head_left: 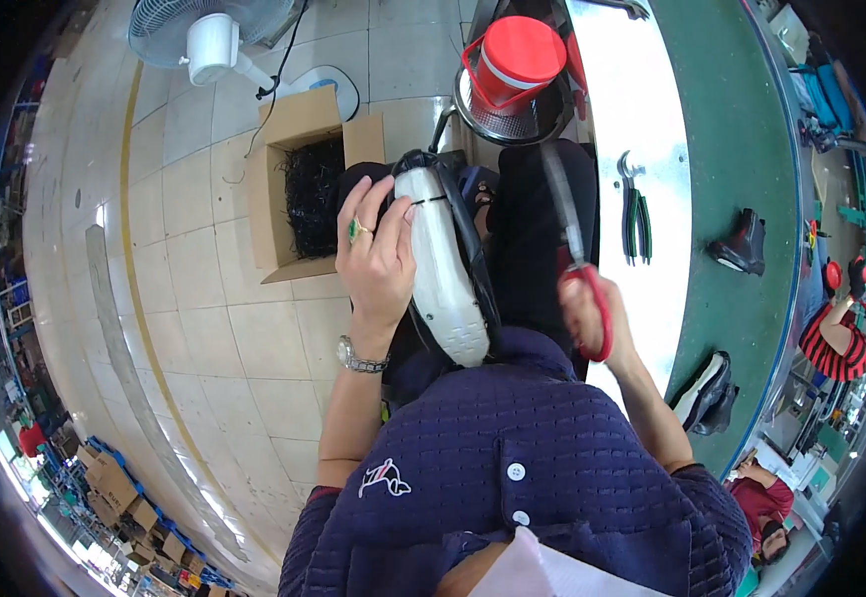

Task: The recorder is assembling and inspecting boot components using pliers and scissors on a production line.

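Shoe in lap at centre, left hand on its 9 o'clock side. Scissors in right hand at 3 o'clock. Open carton on floor at 10 o'clock. Lidded jug at 12 o'clock. Pliers on bench, 2 o'clock

The left hand has open tiled floor to its left, but just ahead of it the open cardboard box of black strands blocks the way, with a white fan standing farther off. Between the hands, the white-soled shoe fills the lap, and the red-lidded container on its wire stand closes the path straight ahead. To the right, the scissors in the right hand reach along the desk edge, where green-handled pliers and black boots leave bare strips between them.
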Motion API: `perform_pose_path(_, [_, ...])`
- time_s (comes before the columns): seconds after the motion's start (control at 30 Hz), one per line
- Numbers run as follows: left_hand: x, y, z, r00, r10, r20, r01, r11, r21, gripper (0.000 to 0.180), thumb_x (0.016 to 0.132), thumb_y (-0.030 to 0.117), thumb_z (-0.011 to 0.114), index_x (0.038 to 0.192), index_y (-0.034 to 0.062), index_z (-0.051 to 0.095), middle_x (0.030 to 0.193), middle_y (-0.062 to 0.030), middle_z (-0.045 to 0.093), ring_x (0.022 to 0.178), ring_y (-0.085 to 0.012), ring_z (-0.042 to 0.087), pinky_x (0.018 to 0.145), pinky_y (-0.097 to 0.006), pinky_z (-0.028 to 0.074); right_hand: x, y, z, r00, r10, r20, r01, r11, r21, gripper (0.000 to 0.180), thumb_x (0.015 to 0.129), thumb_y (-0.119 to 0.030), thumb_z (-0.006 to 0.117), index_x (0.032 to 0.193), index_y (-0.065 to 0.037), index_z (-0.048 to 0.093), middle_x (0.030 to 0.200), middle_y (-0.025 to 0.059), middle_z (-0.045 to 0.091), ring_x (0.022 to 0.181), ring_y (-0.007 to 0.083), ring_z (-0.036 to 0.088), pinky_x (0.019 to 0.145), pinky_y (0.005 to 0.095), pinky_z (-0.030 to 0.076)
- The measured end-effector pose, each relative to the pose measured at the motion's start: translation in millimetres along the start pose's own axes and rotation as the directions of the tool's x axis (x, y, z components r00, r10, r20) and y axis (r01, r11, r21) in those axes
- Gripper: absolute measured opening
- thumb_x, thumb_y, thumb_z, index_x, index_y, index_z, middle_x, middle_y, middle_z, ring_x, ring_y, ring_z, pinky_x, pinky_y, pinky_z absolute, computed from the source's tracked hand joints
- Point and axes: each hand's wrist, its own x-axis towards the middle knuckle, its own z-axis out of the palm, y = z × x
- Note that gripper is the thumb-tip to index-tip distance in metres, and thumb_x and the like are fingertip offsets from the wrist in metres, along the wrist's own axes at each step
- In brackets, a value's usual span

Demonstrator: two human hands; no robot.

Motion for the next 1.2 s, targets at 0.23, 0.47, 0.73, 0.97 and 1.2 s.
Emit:
perform_pose_path(0.23, [-7, -3, 1, 1.0, 0.003, -0.025, -0.004, 0.998, -0.059, 0.012, 0.084, -0.001, 0.066, 0.095, -0.0008, 0.064, 0.098, -0.0091, 0.064, 0.088, -0.0257, 0.061, 0.081, -0.035, 0.049, -5, 135, -115, 0.641, -0.214, -0.737, -0.338, 0.783, -0.521, 0.046, 0.086, -0.04, 0.07, 0.107, 0.0, 0.065, 0.073, 0.0121, 0.065, 0.064, 0.0222, 0.063, 0.063, 0.0359, 0.049])
perform_pose_path(0.47, [-7, 2, -10, 0.995, -0.095, -0.004, 0.094, 0.99, -0.11, 0.007, 0.086, -0.001, 0.065, 0.093, -0.002, 0.064, 0.098, -0.0103, 0.064, 0.086, -0.0257, 0.061, 0.075, -0.033, 0.049, -8, 146, -126, 0.648, -0.336, -0.684, -0.476, 0.522, -0.708, 0.043, 0.09, -0.033, 0.062, 0.122, -0.004, 0.061, 0.104, 0.0163, 0.064, 0.091, 0.0319, 0.064, 0.078, 0.0416, 0.05])
perform_pose_path(0.73, [56, -8, -119, 0.788, -0.168, -0.593, 0.03, 0.971, -0.236, 0.013, 0.094, 0.004, 0.057, 0.098, -0.0065, 0.064, 0.099, -0.0152, 0.059, 0.093, -0.0233, 0.06, 0.076, -0.033, 0.052, 103, 115, -116, 0.705, -0.481, -0.521, -0.181, 0.588, -0.788, 0.059, 0.09, -0.039, 0.062, 0.136, -0.004, 0.05, 0.127, 0.0262, 0.052, 0.114, 0.0413, 0.052, 0.096, 0.0481, 0.043])
perform_pose_path(0.97, [-6, -179, -50, 0.865, -0.345, -0.364, 0.493, 0.714, 0.496, 0.049, 0.096, 0.019, 0.058, 0.136, -0.0064, 0.045, 0.133, -0.0221, 0.052, 0.123, -0.0312, 0.051, 0.108, -0.037, 0.036, 128, 117, -136, 0.797, -0.209, -0.566, -0.156, 0.835, -0.527, 0.052, 0.097, -0.039, 0.047, 0.13, 0.001, 0.054, 0.099, 0.0207, 0.062, 0.094, 0.0348, 0.06, 0.087, 0.0419, 0.045])
perform_pose_path(1.2, [11, -57, 51, 0.828, -0.449, 0.335, 0.553, 0.558, -0.619, 0.059, 0.103, 0.044, 0.028, 0.135, 0.0001, 0.05, 0.138, -0.0103, 0.052, 0.131, -0.0203, 0.044, 0.11, -0.034, 0.031, 62, 4, -70, 0.956, 0.0, -0.294, 0.036, 0.993, 0.116, 0.036, 0.099, -0.025, 0.051, 0.126, -0.002, 0.057, 0.081, 0.0021, 0.063, 0.073, 0.0073, 0.055, 0.064, 0.0203, 0.039])
